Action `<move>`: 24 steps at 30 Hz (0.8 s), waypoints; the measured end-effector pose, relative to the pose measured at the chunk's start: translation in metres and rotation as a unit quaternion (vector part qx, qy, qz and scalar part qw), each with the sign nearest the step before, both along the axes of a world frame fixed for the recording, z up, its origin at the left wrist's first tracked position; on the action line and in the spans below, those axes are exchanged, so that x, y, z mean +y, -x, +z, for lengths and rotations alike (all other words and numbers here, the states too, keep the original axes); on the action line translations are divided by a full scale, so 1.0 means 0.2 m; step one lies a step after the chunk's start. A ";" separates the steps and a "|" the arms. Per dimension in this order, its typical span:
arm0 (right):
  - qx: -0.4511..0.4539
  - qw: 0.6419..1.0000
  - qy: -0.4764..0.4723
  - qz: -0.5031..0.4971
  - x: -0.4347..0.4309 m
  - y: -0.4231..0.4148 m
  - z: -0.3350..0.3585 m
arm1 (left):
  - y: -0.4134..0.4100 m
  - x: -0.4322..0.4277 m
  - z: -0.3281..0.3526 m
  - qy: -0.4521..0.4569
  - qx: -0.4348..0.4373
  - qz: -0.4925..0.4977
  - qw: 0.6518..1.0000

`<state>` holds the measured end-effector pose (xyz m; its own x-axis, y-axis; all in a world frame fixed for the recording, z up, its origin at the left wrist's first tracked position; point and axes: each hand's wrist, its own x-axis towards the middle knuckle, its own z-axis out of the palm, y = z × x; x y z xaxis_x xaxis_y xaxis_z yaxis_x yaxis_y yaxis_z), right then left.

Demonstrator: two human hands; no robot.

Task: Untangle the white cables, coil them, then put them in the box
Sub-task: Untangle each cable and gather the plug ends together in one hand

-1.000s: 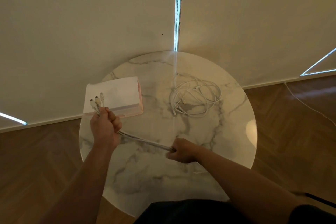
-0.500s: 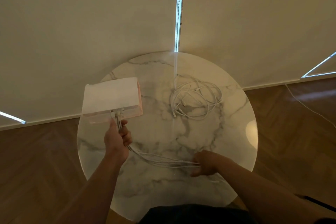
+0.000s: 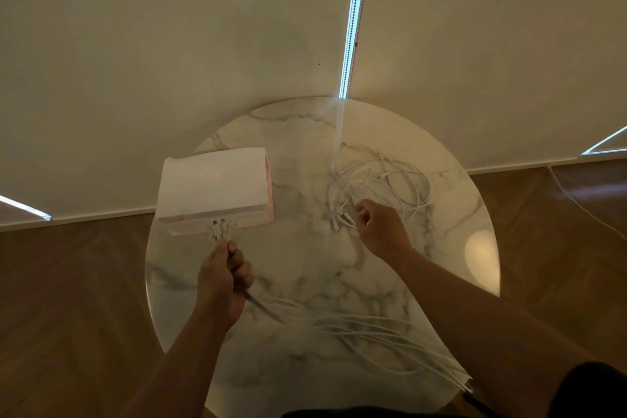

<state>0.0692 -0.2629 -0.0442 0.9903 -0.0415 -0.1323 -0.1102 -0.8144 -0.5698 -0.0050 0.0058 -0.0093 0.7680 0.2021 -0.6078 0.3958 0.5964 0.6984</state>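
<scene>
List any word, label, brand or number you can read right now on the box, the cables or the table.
No readable text anywhere in this view.
The box: white top plain, no print visible.
Plugs of the cable bundle in the left hand: too small to show markings.
The cable pile and the table: no labels.

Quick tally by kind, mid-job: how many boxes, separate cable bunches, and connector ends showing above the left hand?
Boxes: 1, the box
Cable bunches: 2, the held bunch and the tangled pile
Connector ends above the left hand: 3
Total: 6
</scene>
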 end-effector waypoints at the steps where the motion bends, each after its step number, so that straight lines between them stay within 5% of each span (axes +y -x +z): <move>1: -0.027 1.000 0.002 -0.007 0.02 -0.04 0.02 | 0.00 0.00 -0.01 -0.003 0.006 -0.009 1.000; 5: -0.116 0.991 0.062 0.011 0.04 -0.19 0.05 | 0.00 -0.01 -0.02 0.013 0.018 -0.028 0.999; 10: -0.064 0.956 0.219 0.187 0.05 -0.25 0.06 | -0.01 -0.02 -0.03 0.016 0.016 -0.047 0.999; 14: -0.109 0.924 0.276 0.241 0.05 -0.27 0.07 | -0.02 -0.03 -0.03 0.018 0.012 -0.048 0.999; 19: -0.167 0.933 0.202 0.248 0.00 -0.26 0.10 | -0.02 -0.02 -0.04 0.027 0.010 -0.047 0.998; 24: 0.014 0.994 -0.003 0.108 -0.04 -0.30 0.27 | -0.01 -0.03 -0.04 0.026 0.010 -0.050 0.998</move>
